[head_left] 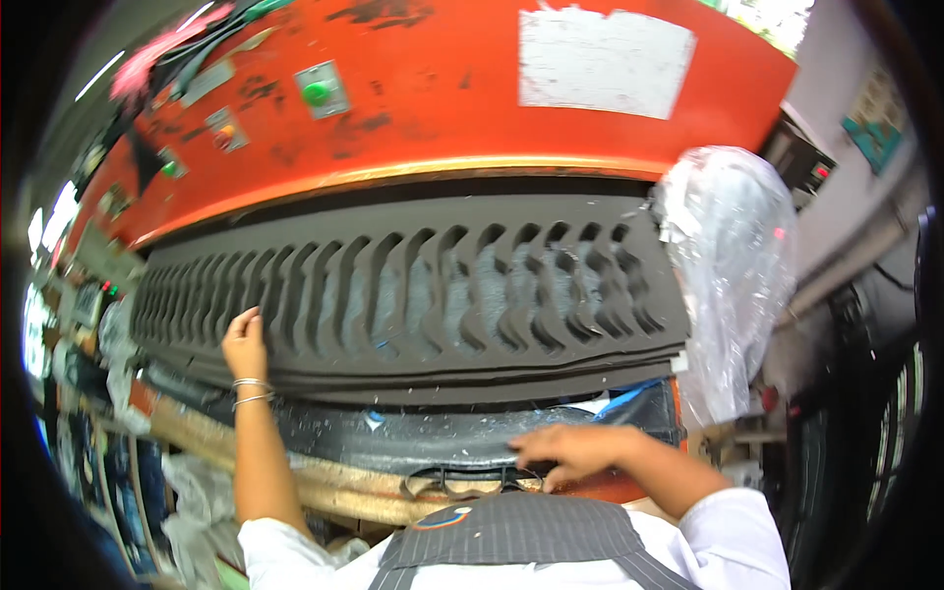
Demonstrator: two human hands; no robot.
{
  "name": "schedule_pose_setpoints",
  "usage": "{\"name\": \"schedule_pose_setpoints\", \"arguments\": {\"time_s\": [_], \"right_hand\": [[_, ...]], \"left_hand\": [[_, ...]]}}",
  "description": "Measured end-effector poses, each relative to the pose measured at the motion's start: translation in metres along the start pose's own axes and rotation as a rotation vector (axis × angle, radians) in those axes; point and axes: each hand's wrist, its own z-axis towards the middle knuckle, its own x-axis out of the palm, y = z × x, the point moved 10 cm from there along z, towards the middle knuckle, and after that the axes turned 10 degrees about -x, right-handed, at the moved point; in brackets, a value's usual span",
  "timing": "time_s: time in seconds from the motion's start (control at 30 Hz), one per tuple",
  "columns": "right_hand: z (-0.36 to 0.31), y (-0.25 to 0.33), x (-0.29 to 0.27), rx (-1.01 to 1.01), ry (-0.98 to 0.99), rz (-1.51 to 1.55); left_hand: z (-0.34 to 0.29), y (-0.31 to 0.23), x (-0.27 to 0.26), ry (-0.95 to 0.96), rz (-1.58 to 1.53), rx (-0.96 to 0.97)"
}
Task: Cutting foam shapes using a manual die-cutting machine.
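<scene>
A long dark grey foam sheet (649, 285) with rows of wavy slots cut through it lies in front of me, on other dark sheets whose edges show at its front. At its left part my left hand (244, 346), wearing bracelets, reaches over the slots. Its fingers look curled together; whatever is in them, if anything, is hidden. My right hand (572, 450) hovers over or rests on the black front surface (423, 438), fingers apart and holding nothing I can see. Near my apron (521, 531) lie dark wavy strips (462, 484).
An orange machine body (433, 108) with a green button (316, 93) and a white sheet (605, 64) rises behind the foam. A clear plastic-wrapped object (733, 265) stands at the right. Blue film (629, 398) lies at the front right edge. Plastic bags (192, 511) hang at lower left.
</scene>
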Motion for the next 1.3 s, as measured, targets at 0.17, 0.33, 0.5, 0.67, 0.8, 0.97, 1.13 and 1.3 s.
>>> {"name": "schedule_pose_setpoints", "arguments": {"time_s": [0.17,0.33,0.5,0.67,0.8,0.97,1.13,1.3], "right_hand": [[0.026,-0.033,-0.189,0.305,-0.885,-0.175],[-0.014,-0.149,-0.256,1.154,-0.880,-0.367],[-0.002,-0.186,-0.243,1.003,-1.391,0.428],[0.043,-0.211,-0.230,0.970,-1.534,0.613],[0.010,-0.207,-0.233,1.175,-1.459,0.058],[0.026,-0.184,-0.222,1.334,-1.209,-0.513],[0.030,-0.145,-0.216,1.309,-0.996,-0.550],[0.030,-0.123,-0.215,1.138,-0.985,-0.674]], "left_hand": [[0.138,0.057,0.016,-0.003,0.433,0.086],[0.174,0.082,0.127,0.586,0.538,-0.495],[0.160,0.070,0.157,0.787,0.353,-0.585],[0.182,0.136,0.164,0.700,-0.372,-0.815],[0.178,0.121,0.176,0.762,-0.503,-0.988],[0.175,0.159,0.175,0.778,-0.370,-0.922],[0.164,0.147,0.131,0.572,-0.171,-0.673],[0.107,0.110,0.082,0.490,0.003,0.038]]}}
